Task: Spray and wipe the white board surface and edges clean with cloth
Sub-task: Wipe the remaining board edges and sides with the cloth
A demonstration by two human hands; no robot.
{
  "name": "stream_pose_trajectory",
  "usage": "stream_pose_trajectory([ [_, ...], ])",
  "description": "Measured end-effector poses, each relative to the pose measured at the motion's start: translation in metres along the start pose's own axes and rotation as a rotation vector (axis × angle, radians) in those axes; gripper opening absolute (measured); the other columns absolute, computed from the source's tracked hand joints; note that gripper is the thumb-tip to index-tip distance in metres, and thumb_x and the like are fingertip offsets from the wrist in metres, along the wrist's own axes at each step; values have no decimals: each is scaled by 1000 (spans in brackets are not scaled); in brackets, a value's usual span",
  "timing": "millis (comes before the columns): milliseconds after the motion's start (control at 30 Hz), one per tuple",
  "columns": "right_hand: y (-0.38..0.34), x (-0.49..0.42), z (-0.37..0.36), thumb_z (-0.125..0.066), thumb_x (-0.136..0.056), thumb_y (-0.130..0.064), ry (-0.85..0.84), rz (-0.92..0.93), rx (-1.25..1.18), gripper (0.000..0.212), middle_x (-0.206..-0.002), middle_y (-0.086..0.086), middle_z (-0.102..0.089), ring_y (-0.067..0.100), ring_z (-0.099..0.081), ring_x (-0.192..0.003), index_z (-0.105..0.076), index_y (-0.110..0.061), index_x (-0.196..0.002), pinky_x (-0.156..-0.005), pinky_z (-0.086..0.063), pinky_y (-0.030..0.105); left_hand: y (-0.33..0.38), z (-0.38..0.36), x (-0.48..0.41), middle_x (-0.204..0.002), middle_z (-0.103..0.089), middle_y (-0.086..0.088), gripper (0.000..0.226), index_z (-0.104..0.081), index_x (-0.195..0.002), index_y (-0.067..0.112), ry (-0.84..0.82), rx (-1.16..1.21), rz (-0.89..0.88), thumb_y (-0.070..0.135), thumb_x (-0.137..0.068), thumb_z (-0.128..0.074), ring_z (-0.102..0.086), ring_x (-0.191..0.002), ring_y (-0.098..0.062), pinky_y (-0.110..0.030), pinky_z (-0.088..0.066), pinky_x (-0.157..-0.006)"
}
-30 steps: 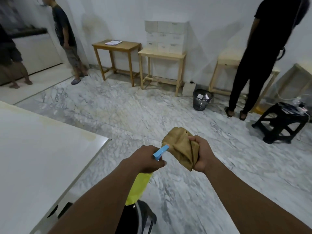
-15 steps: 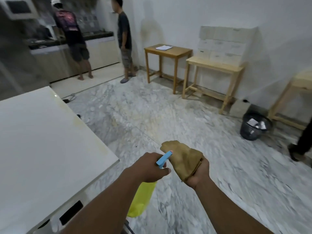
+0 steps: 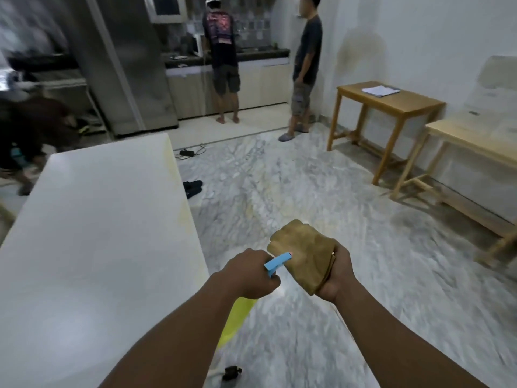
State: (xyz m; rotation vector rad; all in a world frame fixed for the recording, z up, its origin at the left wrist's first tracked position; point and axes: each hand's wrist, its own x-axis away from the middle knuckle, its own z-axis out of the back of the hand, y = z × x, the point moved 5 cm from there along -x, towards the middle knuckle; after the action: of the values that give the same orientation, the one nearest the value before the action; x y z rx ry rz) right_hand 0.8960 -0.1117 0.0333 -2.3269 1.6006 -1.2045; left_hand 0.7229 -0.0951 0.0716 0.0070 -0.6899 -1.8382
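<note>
Two hands were busy: left hand (image 3: 246, 273) had fingers curled round the spray bottle (image 3: 237, 317), its nozzle just beyond them facing the cloth (image 3: 302, 253), which was clamped in the right hand (image 3: 335, 275). The white board (image 3: 98, 233) lay left of those fingers. Best bet: dampen the cloth lightly, don't soak it.

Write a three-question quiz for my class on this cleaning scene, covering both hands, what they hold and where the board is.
1. Fill the gap: the white board lies on the person's ____ side.
2. True or false: the right hand grips the spray bottle.
3. The bottle's blue nozzle faces: A the white board; B the brown cloth; C back at the person.

Key
1. left
2. False: the left hand grips it, and the right hand holds the brown cloth.
3. B
</note>
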Motion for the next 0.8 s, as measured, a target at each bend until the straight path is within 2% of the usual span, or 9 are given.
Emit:
stream_pose_trajectory([
  [100,-19,-53,-37,-45,-89,-32,-67,-81,52,52,-130,17,-63,35,-63,-108,-63,-3,-128,-101,-44,42,-22,30,-32,-97,-72,-2,25,-67,-91,18,51,62,47,43,-91,-70,-69,-91,-23,-35,-50,-76],
  [200,-34,-99,-63,-44,-90,-31,-108,-117,91,51,-130,17,-63,36,-64,-105,-62,-3,-128,-93,-48,43,-48,42,-64,-97,-69,-1,26,-63,-87,23,73,119,113,47,-90,-71,-67,-92,-24,-36,-49,-78],
  [333,-60,-179,-103,-45,-89,-31,-180,-176,173,50,-125,19,-66,37,-67,-100,-64,-3,-125,-84,-56,42,-87,74,-124,-88,-60,6,27,-54,-77,31,151,136,218,48,-92,-67,-60,-86,-21,-32,-41,-73],
  [433,-82,-240,-136,-51,-85,-30,-240,-263,237,50,-126,19,-65,38,-63,-109,-65,-4,-125,-89,-53,44,-108,105,-168,-88,-64,5,29,-50,-72,33,227,167,304,48,-91,-67,-65,-86,-23,-32,-41,-69],
  [533,-109,-301,-180,-48,-91,-32,-290,-303,353,50,-133,20,-61,38,-54,-126,-62,-2,-128,-106,-43,46,-120,142,-206,-93,-70,0,23,-56,-81,28,296,211,366,45,-91,-67,-68,-89,-25,-38,-50,-73],
  [567,-115,-322,-198,-47,-92,-31,-307,-317,374,49,-133,20,-61,38,-55,-125,-62,-2,-129,-106,-44,46,-125,158,-219,-95,-72,-1,22,-59,-84,25,332,226,384,44,-92,-67,-68,-89,-25,-40,-52,-76],
  [667,-118,-370,-237,-45,-94,-33,-326,-378,447,48,-125,20,-66,38,-63,-111,-65,-2,-124,-92,-51,45,-147,194,-251,-98,-73,-3,27,-66,-95,17,397,265,434,43,-93,-67,-68,-91,-26,-41,-55,-80],
  [800,-117,-438,-290,-50,-92,-36,-376,-420,530,48,-122,21,-67,37,-65,-103,-69,-2,-119,-88,-52,44,-195,235,-298,-98,-73,-6,32,-67,-100,12,441,292,497,43,-95,-67,-68,-93,-29,-43,-55,-82],
])
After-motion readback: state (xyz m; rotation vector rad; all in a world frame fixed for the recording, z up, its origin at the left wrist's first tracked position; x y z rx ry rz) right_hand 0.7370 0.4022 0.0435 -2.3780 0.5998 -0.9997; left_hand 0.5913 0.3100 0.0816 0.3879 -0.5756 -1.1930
